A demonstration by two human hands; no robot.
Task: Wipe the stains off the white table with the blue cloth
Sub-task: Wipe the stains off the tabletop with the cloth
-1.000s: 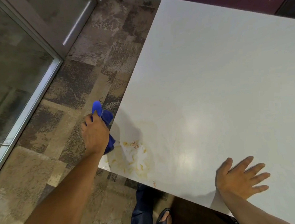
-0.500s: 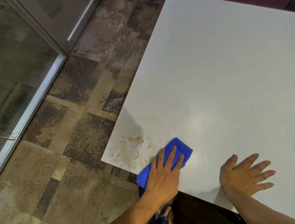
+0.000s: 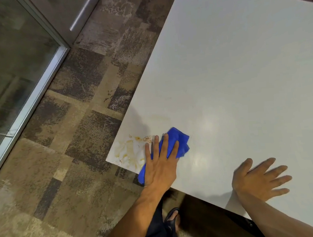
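Flatly, left hand [image 3: 160, 167] fingers press the crumpled blue cloth [image 3: 174, 145] beside yellowish stains [image 3: 130, 151] (right hand [image 3: 258, 182] splayed).

You had nothing to read in this view: no text, label, brand, number or sign stood out anywhere. The white desk [image 3: 242, 74] was plain, and the blue cloth [image 3: 174, 143] showed no tag or print that you could make out. The patterned carpet [image 3: 71, 162] and the glass partition [image 3: 7, 64] carried no lettering either.
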